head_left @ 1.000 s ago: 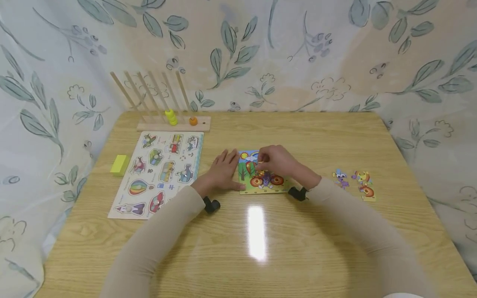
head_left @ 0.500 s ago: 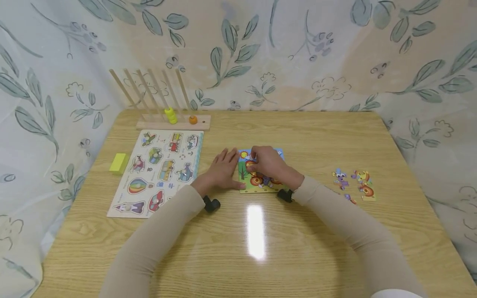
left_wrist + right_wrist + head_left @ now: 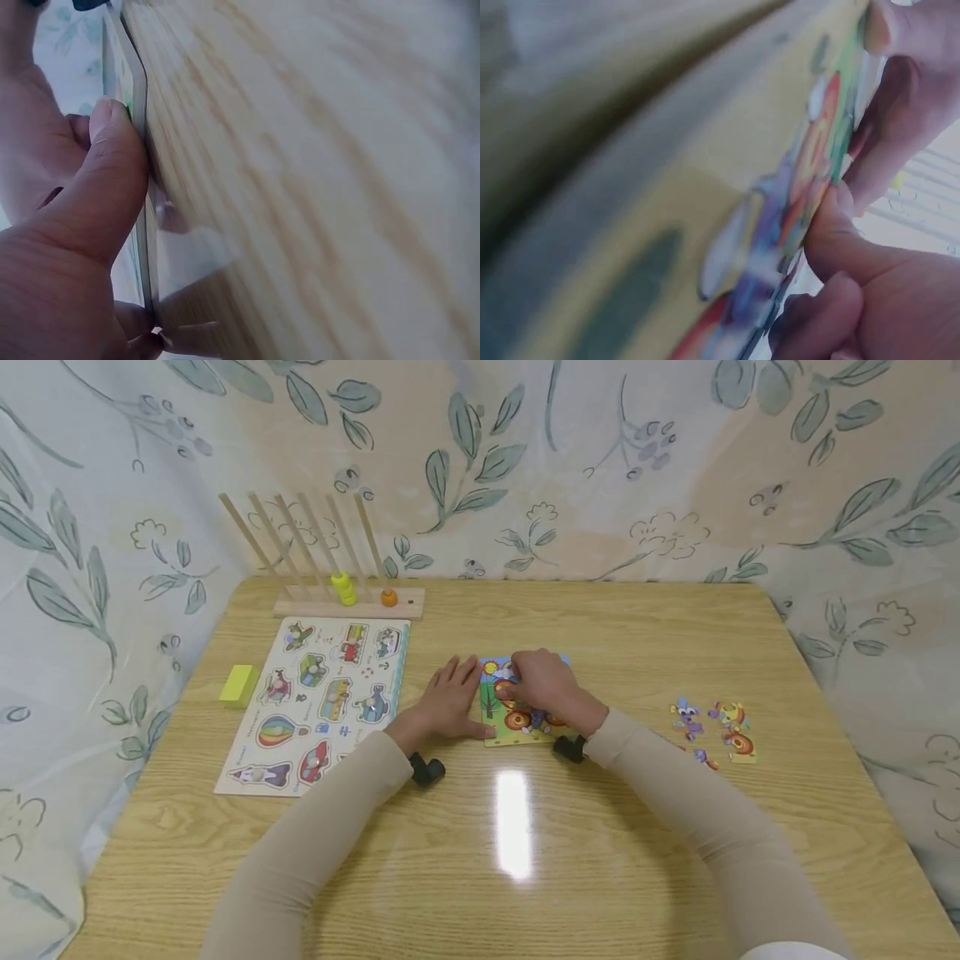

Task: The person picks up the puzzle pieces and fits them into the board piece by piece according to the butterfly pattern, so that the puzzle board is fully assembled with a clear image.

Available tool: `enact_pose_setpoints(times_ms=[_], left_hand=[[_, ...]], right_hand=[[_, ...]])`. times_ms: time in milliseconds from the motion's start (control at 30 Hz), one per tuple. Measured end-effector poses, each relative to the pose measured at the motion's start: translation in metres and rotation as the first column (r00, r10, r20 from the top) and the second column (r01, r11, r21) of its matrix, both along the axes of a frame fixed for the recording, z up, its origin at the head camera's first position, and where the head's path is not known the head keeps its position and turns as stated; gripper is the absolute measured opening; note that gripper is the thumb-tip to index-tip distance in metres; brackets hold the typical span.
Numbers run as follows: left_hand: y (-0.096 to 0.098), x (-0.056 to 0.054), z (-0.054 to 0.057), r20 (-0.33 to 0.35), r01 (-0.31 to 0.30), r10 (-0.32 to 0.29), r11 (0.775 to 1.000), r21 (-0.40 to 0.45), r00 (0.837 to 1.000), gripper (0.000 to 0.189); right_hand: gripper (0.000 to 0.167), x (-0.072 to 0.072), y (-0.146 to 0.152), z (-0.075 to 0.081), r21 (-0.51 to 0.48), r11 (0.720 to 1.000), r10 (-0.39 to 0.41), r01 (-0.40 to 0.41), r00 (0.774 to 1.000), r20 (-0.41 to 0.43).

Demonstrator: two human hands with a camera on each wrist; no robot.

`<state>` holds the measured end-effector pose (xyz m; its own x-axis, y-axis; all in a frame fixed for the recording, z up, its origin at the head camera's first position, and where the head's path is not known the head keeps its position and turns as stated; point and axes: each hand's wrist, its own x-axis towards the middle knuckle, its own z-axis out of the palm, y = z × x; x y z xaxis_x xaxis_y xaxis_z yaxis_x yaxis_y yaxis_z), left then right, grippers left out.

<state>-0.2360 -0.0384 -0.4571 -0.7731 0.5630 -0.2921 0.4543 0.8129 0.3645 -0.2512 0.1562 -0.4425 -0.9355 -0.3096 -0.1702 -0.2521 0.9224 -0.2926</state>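
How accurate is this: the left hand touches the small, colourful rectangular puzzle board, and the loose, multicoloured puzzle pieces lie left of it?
One error: the loose, multicoloured puzzle pieces lie to the right of the small, colourful rectangular puzzle board, as the head view shows. The left hand does touch it.

My left hand rests at the 9 o'clock edge of the picture puzzle, thumb on its 7 o'clock corner; my right hand bends over its 1 o'clock part. From there, separate pieces lie at 3 o'clock, the vehicle board at 9, the stand with 6 rods at 10.
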Motion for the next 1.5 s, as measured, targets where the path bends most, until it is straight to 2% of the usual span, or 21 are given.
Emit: enact_pose_setpoints(times_ms=[167, 300, 400, 500, 633, 700, 767, 900, 967, 1067, 1200, 1300, 1367, 1500], left_hand=[[0.002, -0.002, 0.002, 0.006, 0.001, -0.001, 1.000, 0.000, 1.000, 0.113], [0.001, -0.003, 0.002, 0.000, 0.002, -0.002, 1.000, -0.015, 1.000, 0.113], [0.001, -0.002, 0.002, 0.003, -0.004, 0.005, 1.000, -0.025, 1.000, 0.113], [0.002, 0.000, 0.005, 0.012, -0.008, 0.008, 1.000, -0.027, 1.000, 0.113], [0.007, 0.001, 0.003, 0.006, -0.003, 0.003, 1.000, -0.028, 1.000, 0.114], [0.009, 0.001, 0.002, 0.002, -0.007, 0.007, 1.000, -0.029, 1.000, 0.114], [0.009, 0.000, 0.002, -0.006, -0.006, 0.006, 0.999, -0.040, 1.000, 0.114], [0.006, -0.002, 0.000, -0.017, -0.004, 0.003, 0.999, -0.052, 1.000, 0.115], [0.003, -0.002, -0.001, -0.013, -0.011, 0.010, 0.999, -0.052, 1.000, 0.116], [-0.001, -0.002, -0.001, -0.018, -0.027, 0.026, 0.998, -0.058, 1.000, 0.116], [-0.004, -0.002, 0.002, -0.018, -0.034, 0.033, 0.998, -0.059, 0.999, 0.116], [-0.002, -0.002, 0.003, -0.006, -0.024, 0.024, 0.998, -0.053, 1.000, 0.117], [0.000, -0.002, 0.002, 0.001, -0.018, 0.018, 0.998, -0.053, 1.000, 0.118], [0.003, -0.002, 0.001, 0.001, -0.016, 0.016, 0.997, -0.069, 1.000, 0.121]], right_hand=[[0.039, -0.004, 0.005, -0.007, -0.096, 0.995, -0.017, 0.023, 0.998, 0.066], [0.034, -0.003, 0.004, -0.010, -0.194, 0.981, 0.011, 0.001, 0.998, 0.063], [0.030, 0.001, 0.003, -0.008, -0.225, 0.974, 0.036, -0.023, 0.998, 0.051], [0.023, 0.009, 0.015, 0.001, -0.231, 0.971, 0.071, -0.059, 0.997, 0.044], [0.015, 0.026, 0.059, 0.016, -0.173, 0.978, 0.128, -0.117, 0.990, 0.051], [0.018, 0.037, 0.089, 0.025, -0.116, 0.983, 0.146, -0.139, 0.988, 0.058], [0.024, 0.049, 0.119, 0.035, -0.054, 0.990, 0.135, -0.131, 0.988, 0.080], [0.035, 0.075, 0.169, 0.044, 0.018, 0.999, 0.040, -0.043, 0.986, 0.162], [0.035, 0.087, 0.184, 0.041, 0.027, 0.999, 0.013, -0.019, 0.980, 0.196], [0.032, 0.097, 0.194, 0.030, -0.022, 1.000, 0.018, -0.014, 0.979, 0.205], [0.043, 0.102, 0.192, 0.014, -0.072, 0.997, 0.012, -0.004, 0.994, 0.111], [0.051, 0.104, 0.185, 0.008, -0.056, 0.998, -0.020, 0.023, 0.998, 0.058], [0.048, 0.105, 0.181, 0.005, -0.023, 0.999, -0.035, 0.036, 0.999, 0.037], [0.037, 0.100, 0.171, 0.001, 0.008, 1.000, -0.009, 0.008, 1.000, 0.009]])
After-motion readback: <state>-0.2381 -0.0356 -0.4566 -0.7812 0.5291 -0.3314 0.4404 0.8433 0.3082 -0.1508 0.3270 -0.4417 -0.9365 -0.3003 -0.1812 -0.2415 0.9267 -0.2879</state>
